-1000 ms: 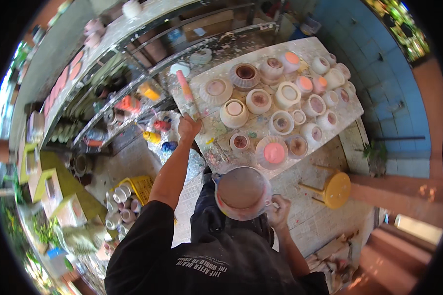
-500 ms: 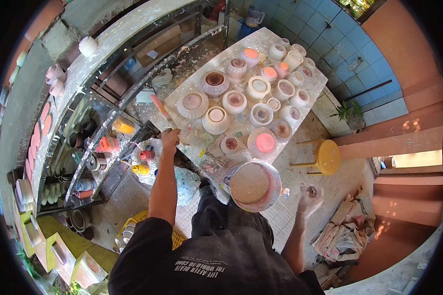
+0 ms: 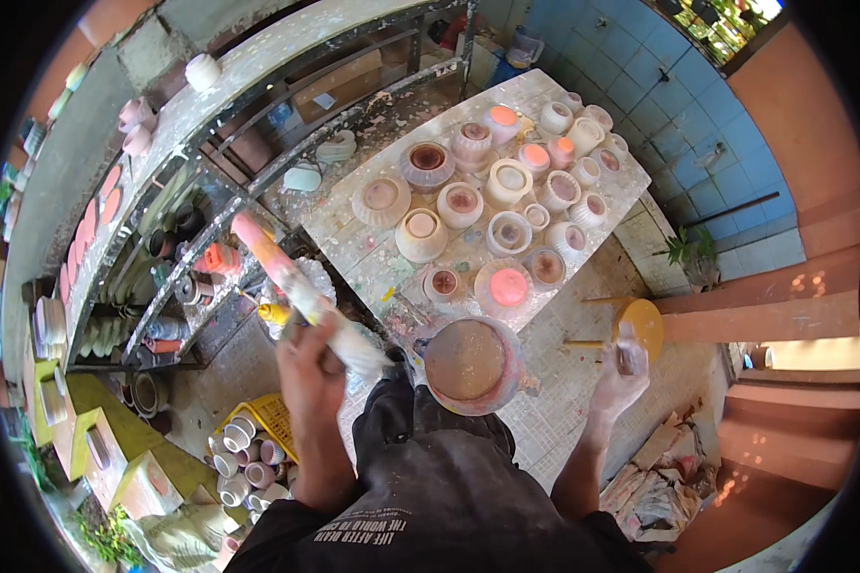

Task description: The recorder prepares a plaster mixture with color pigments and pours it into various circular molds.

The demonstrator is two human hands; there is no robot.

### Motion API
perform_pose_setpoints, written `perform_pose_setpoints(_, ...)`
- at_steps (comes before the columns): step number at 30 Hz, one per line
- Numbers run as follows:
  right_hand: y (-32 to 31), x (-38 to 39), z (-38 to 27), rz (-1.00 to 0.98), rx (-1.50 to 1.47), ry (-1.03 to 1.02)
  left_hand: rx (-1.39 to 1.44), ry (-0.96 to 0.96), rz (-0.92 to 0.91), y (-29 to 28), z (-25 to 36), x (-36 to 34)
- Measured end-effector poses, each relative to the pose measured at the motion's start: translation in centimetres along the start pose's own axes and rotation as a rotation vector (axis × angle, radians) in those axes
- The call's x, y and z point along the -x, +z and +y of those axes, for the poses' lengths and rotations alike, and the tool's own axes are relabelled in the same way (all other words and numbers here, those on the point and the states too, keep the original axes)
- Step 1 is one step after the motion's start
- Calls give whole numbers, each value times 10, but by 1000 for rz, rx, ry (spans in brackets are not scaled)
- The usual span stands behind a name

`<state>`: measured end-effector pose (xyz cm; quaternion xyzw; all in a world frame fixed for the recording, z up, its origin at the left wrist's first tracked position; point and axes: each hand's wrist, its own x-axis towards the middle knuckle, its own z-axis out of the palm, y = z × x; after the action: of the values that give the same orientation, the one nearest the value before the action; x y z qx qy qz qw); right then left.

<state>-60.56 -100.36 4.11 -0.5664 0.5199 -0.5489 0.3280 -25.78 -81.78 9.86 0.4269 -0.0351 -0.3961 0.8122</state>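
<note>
- Left hand [image 3: 308,368] is shut round a long brush [image 3: 301,291]. Its handle is pink, yellow & white w/ paint smears. It points up to 11 o'clock; the white end sits by the lap.
- Left arm is bare, coming up from 6 o'clock.
- Round pot [image 3: 468,363] sits on the lap at picture center. Pink rim, dusty brown inside, looks rough.
- Right hand [image 3: 621,372] is at 3 o'clock of the pot, well apart from it. It's pale w/ dust, fingers curled round a small dark thing; can't tell what.
- Table [image 3: 354,229] at 12 o'clock is white, splashed w/ paint. Many round clay pots [image 3: 420,234] stand on it, cream, pink & brown.
- Round yellow stool [image 3: 645,325] is just by the right hand.
- Yellow crate [image 3: 268,415] w/ white cups at 8 o'clock.
- Metal shelves [image 3: 191,239] at 10 o'clock hold more pots.
</note>
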Motion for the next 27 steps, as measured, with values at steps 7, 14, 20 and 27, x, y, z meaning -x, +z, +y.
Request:
perform_pose_setpoints(7,103,24,-108,-870,-414,-479,-64,-194,-141,102,-51,51)
perform_pose_setpoints(14,102,26,-127,-726,-972,-167,-318,-210,-601,101,-59,52)
perform_pose_setpoints(20,39,-43,-168,-710,-1010,-173,-410,41,-105,22,-49,15)
perform_pose_setpoints(27,68,-2,-113,-965,-861,93,-890,65,-43,-16,-120,-23)
